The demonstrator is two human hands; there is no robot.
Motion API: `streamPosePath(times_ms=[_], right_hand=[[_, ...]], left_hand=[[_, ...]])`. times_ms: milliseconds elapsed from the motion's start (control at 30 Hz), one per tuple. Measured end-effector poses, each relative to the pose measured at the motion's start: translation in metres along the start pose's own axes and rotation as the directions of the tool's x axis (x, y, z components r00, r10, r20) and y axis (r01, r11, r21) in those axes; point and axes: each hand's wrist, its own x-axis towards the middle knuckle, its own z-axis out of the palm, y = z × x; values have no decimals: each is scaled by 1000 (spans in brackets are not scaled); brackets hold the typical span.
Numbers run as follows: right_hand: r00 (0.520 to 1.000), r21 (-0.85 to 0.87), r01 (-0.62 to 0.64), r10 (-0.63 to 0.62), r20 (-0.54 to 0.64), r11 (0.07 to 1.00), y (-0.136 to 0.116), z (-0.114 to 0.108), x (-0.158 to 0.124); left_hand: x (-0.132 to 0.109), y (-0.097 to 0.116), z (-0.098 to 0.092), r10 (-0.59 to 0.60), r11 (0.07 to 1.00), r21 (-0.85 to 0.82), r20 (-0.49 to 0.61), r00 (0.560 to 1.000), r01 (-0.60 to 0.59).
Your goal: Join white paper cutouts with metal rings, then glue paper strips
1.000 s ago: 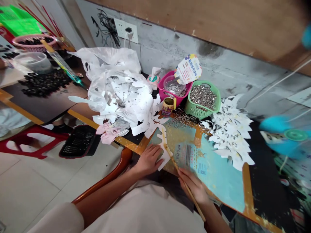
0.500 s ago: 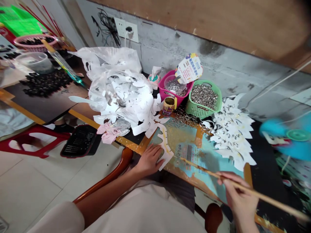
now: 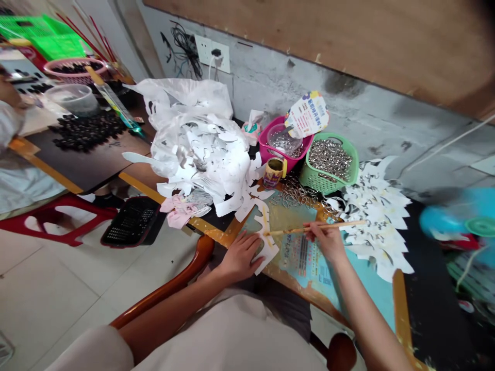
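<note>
My left hand [image 3: 242, 256] lies flat, fingers apart, on the lower end of a white cut-out strip [image 3: 266, 239] marked with yellowish patches. In my right hand [image 3: 324, 238] is a thin wooden stick [image 3: 292, 231], gripped near its middle. The stick's left tip touches or hovers just over the strip, right beside my left fingertips. Behind the strip stands a small open tin [image 3: 274, 173] with a yellow-stained rim. A mound of white cut-outs [image 3: 209, 154] sits to the left, and cut-outs with metal clasps [image 3: 381, 216] are at the right.
A pink basket [image 3: 266, 149] and a green basket [image 3: 328, 183] of metal pieces stand by the wall, with loose metal clasps [image 3: 296, 193] before them. At left are a black basket [image 3: 131, 221], a red stool [image 3: 65, 219], black pieces [image 3: 87, 129] and another person's sleeve [image 3: 27, 180].
My right hand has moved up and left, bringing the stick over the strip and nearly level. My left hand stays on the strip. The view has shifted slightly.
</note>
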Motion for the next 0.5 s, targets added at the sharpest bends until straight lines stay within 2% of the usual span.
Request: streamPosePath(times_ms=[167, 367, 500], right_hand=[[998, 11, -59, 59, 7, 998, 1, -9, 7], [992, -4, -101, 101, 76, 995, 0, -9, 13], [992, -4, -101, 101, 69, 995, -2, -9, 12]], left_hand=[[1, -1, -1, 7, 1000, -6, -1, 1000, -7], [0, -1, 0, 8, 1000, -12, 2, 1000, -8], [0, -1, 0, 0, 1000, -12, 9, 1000, 0]])
